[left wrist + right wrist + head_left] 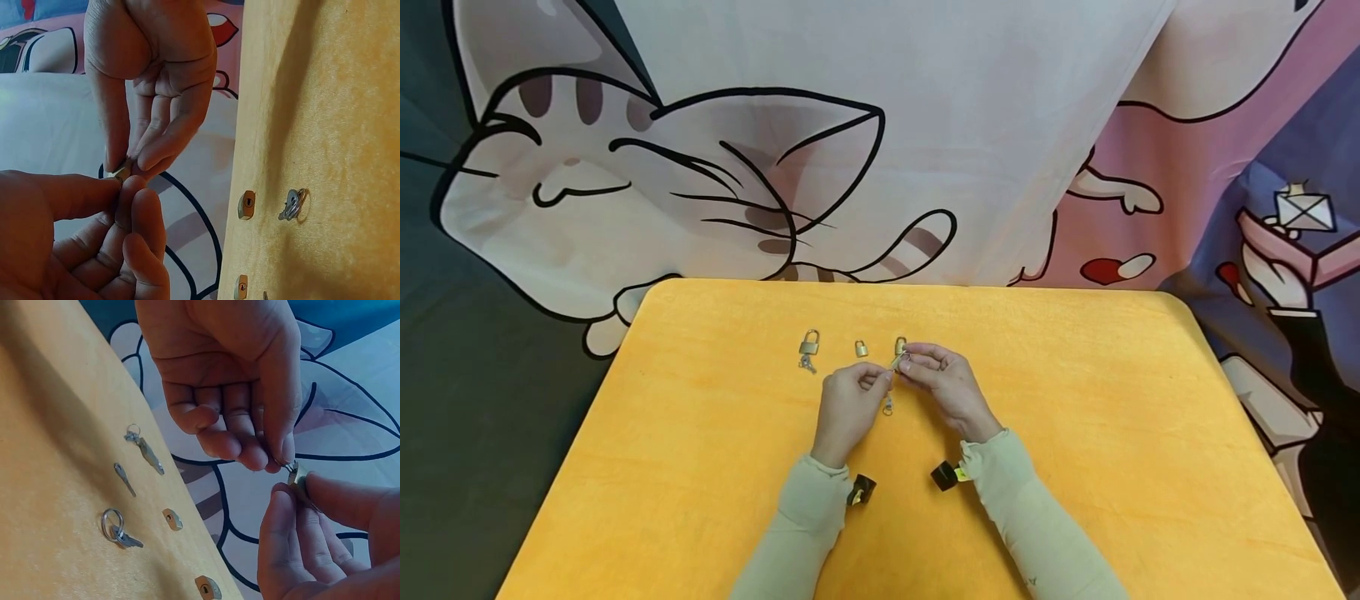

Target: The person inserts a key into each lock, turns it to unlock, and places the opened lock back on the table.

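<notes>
Above the table, both hands meet at a small brass padlock, largely hidden by fingertips. My left hand pinches it at its thin metal loop, seen best in the right wrist view. From the other side my right hand grips the brass body between thumb and fingers. Just beyond the hands stands a brass padlock. Another small padlock is to its left, and a larger padlock lies farther left with keys by it. Keys on a ring lie below the hands.
A single key lies on the yellow table, near the ringed keys. Behind the table's far edge hangs a cartoon-printed curtain. Small black wrist cameras sit at the cuffs of the pale green sleeves.
</notes>
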Action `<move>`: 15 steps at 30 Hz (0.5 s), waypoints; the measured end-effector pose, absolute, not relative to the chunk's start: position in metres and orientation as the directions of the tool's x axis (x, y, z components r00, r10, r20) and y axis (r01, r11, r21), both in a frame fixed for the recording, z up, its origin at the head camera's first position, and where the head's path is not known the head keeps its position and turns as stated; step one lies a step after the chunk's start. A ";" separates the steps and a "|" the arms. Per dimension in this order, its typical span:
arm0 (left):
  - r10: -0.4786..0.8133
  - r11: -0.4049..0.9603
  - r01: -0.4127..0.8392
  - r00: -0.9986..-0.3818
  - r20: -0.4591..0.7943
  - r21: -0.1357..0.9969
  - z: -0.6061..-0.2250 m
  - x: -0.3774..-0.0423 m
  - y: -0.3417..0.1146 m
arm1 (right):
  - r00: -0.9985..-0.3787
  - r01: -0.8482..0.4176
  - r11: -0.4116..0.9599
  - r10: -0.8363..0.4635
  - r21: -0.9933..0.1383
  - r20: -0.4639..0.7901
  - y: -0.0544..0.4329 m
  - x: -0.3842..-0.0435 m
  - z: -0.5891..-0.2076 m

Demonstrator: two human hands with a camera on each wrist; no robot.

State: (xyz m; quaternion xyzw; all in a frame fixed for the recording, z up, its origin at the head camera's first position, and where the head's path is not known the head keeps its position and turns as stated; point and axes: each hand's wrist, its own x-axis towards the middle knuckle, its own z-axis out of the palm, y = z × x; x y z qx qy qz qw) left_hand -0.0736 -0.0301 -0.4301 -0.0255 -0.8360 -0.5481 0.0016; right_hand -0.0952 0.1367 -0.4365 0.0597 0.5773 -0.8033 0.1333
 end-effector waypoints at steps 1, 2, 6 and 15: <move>0.040 0.396 0.043 -0.999 0.030 0.917 -0.430 -0.073 -0.030 | -0.957 0.282 -0.293 -0.146 -0.913 -0.249 0.137 -0.095 -0.437; 0.040 0.395 0.043 -0.999 0.029 0.918 -0.430 -0.073 -0.030 | -0.958 0.281 -0.289 -0.148 -0.915 -0.248 0.137 -0.095 -0.437; 0.040 0.395 0.039 -0.999 0.026 0.918 -0.430 -0.073 -0.030 | -0.958 0.277 -0.287 -0.155 -0.917 -0.241 0.136 -0.095 -0.438; 0.043 0.398 0.040 -0.999 0.025 0.917 -0.431 -0.073 -0.031 | -0.958 0.276 -0.248 -0.150 -0.929 -0.245 0.136 -0.095 -0.439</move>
